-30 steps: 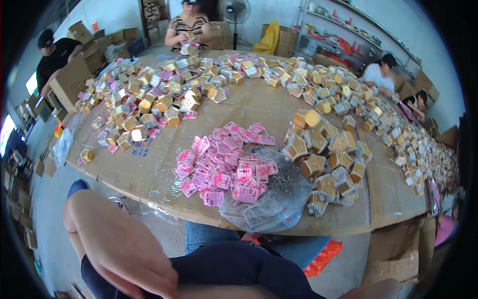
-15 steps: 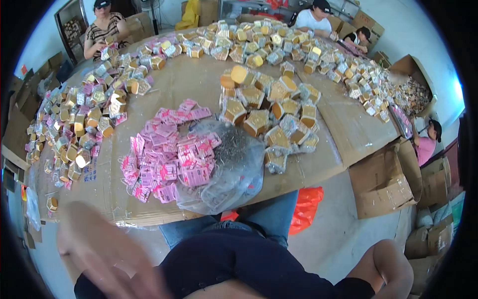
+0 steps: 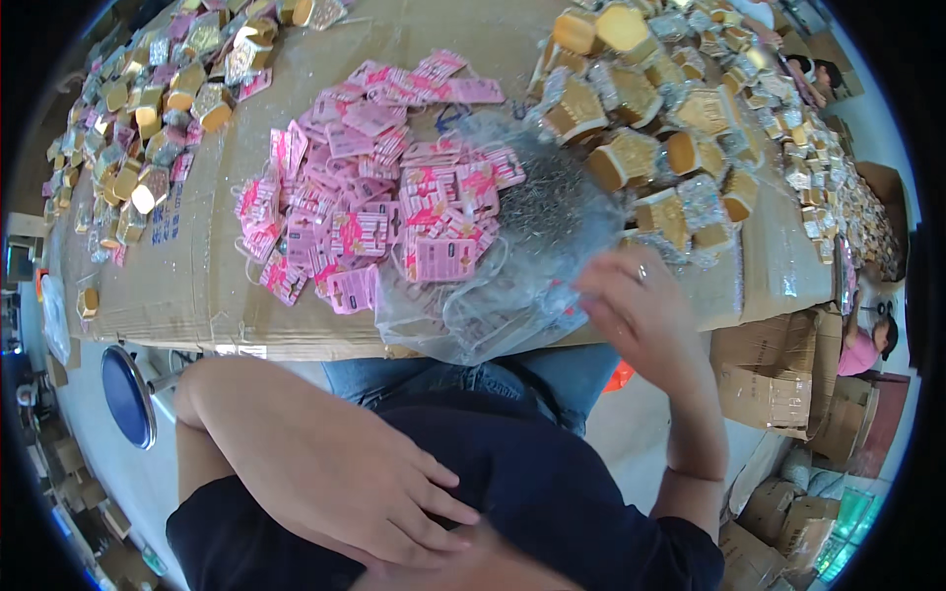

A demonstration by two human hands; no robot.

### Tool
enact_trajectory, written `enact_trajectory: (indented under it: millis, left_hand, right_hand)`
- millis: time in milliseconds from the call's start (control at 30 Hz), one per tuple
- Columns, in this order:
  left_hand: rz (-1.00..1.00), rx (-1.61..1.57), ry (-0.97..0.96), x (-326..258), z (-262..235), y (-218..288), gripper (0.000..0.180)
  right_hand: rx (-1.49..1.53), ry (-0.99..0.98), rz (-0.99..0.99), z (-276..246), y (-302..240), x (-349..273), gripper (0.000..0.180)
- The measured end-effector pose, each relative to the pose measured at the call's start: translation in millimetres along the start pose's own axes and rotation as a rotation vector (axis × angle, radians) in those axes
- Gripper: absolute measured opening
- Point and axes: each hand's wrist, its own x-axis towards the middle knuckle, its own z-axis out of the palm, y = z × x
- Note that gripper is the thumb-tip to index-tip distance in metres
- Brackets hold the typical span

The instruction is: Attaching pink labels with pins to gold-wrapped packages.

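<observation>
My right hand [image 3: 639,307] reaches up to the near edge of the cardboard-covered table [image 3: 197,286], fingers apart, touching the rim of a clear plastic bag [image 3: 532,236] that holds a grey heap of tiny metal bits. My left hand [image 3: 394,497] rests flat against my dark shirt, fingers spread, holding nothing. A pile of pink printed cards [image 3: 374,192] lies just left of the bag. Gold hexagonal boxes [image 3: 650,128] in clear wrap are stacked right of it.
More gold and pink boxes [image 3: 158,128] cover the table's far left. A blue round stool [image 3: 126,396] stands at my left. Cardboard cartons [image 3: 778,384] sit on the floor at right, beside a seated person in pink [image 3: 867,345]. Another person [image 3: 818,74] sits at the far right.
The view has swung down and closer to the table. My right hand has risen from my lap to the plastic bag. My left hand has settled on my shirt.
</observation>
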Motion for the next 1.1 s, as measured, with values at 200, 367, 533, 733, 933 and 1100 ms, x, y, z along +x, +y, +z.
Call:
enact_trajectory:
  millis: [200,367,533,733,933,1100]
  left_hand:
    - [-0.629,0.406,0.676,-47,-32,-45,0.024]
    - [-0.934,0.915,0.638,-38,-41,-125,0.022]
    - [-0.795,0.99,0.531,-44,-40,-153,0.018]
    - [-0.687,0.599,0.769,-48,-45,-143,0.009]
    - [-0.477,-0.287,1.318,-48,-51,-117,0.014]
    - [-0.313,-0.212,1.447,-61,-49,-131,0.018]
  right_hand:
    - [-0.256,0.224,0.251,73,26,40,0.025]
    - [-0.385,0.267,0.226,78,36,50,0.016]
    - [-0.368,0.308,0.243,74,40,48,0.01]
    - [-0.335,0.371,0.266,74,53,39,0.009]
    - [-0.445,0.311,0.126,72,57,43,0.012]
    - [-0.425,0.409,0.11,63,54,50,0.011]
